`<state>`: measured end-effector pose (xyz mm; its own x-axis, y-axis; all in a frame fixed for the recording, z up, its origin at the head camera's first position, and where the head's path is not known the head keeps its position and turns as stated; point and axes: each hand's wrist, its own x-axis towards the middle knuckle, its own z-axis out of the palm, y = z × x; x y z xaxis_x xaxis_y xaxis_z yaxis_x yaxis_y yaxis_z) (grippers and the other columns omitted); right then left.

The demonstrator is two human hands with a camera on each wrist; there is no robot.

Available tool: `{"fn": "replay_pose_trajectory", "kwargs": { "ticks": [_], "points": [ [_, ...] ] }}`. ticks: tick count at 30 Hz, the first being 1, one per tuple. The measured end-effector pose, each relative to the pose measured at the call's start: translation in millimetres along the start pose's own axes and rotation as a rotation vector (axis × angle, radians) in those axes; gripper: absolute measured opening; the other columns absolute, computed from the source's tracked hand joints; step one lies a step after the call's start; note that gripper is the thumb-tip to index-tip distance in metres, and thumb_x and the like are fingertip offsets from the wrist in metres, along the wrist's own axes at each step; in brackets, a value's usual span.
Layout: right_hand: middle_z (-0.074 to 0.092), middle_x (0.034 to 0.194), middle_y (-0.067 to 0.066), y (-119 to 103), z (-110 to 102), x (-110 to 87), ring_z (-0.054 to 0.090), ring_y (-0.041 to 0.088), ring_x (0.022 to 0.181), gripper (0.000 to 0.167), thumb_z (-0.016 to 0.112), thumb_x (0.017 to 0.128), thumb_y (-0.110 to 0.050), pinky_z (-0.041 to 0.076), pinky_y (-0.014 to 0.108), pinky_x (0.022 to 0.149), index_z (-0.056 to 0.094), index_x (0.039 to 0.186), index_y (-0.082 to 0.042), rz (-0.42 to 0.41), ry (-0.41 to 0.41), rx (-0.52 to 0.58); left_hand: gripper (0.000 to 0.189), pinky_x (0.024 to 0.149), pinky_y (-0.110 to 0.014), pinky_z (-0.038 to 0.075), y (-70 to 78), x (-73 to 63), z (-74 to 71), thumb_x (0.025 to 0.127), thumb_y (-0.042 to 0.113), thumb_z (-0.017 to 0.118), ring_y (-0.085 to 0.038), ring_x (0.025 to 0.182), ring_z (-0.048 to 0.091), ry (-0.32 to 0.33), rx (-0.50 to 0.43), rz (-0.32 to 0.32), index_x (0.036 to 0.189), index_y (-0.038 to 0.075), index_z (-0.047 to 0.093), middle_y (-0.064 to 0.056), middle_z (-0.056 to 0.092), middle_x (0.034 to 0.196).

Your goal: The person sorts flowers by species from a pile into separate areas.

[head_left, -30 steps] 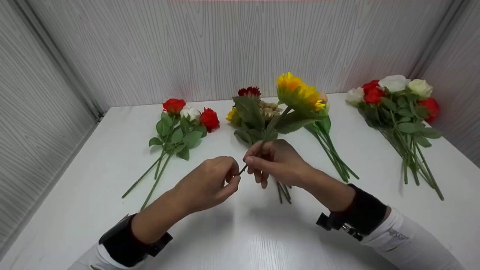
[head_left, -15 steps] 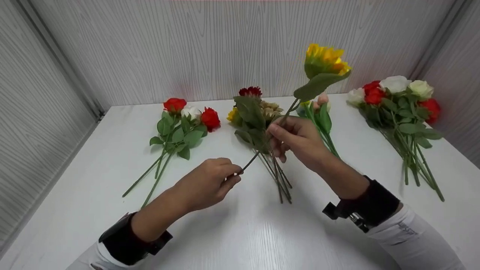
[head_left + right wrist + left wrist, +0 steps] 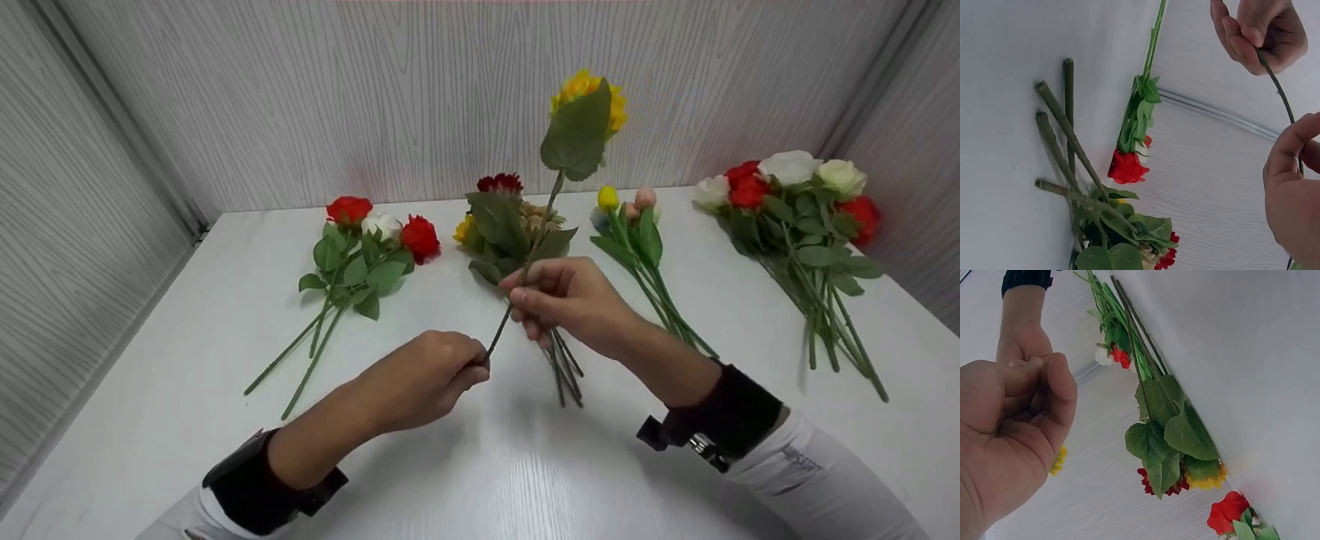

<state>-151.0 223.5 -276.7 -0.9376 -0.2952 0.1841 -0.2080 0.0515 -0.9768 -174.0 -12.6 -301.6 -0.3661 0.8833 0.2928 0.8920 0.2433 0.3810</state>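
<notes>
A yellow sunflower [image 3: 576, 131] with broad green leaves is held up above the table, its bloom against the back panel. My left hand [image 3: 427, 379] grips the lower end of its dark stem; the stem's tip is hidden inside the fingers. Higher on the stem, my right hand [image 3: 566, 304] pinches it between thumb and fingers. In the right wrist view the bare stem [image 3: 1279, 90] runs from one hand to the other. Behind the right hand lies a bunch of mixed flowers [image 3: 499, 225], dark red, yellow and beige, with brown stems pointing toward me.
Red and white roses [image 3: 356, 259] lie at the left of the white table [image 3: 187, 345]. Tulips [image 3: 637, 240] lie right of the middle bunch. A larger bunch of red and white roses [image 3: 795, 202] is at the far right. A wood-grain panel [image 3: 375, 90] stands behind.
The sunflower rose to the right, then swung back left and now stands more upright. My right hand moved up the stem, then back down and left; my left hand kept its grip, slightly lower.
</notes>
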Motion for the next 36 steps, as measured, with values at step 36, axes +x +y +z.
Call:
{"fn": "replay_pose_trajectory", "kwargs": {
  "ticks": [36],
  "points": [
    [0.066, 0.061, 0.008, 36, -29, 12.6, 0.063, 0.015, 0.048, 0.028, 0.061, 0.1, -0.022, 0.055, 0.034, 0.053, 0.071, 0.083, -0.003, 0.386, -0.28, -0.833, 0.035, 0.049, -0.032, 0.046, -121.9, -53.2, -87.5, 0.1, 0.025, 0.054, -0.02, 0.055, 0.059, -0.179, 0.153, -0.819, 0.087, -0.006, 0.065, -0.012, 0.062, 0.066]
  ]
}}
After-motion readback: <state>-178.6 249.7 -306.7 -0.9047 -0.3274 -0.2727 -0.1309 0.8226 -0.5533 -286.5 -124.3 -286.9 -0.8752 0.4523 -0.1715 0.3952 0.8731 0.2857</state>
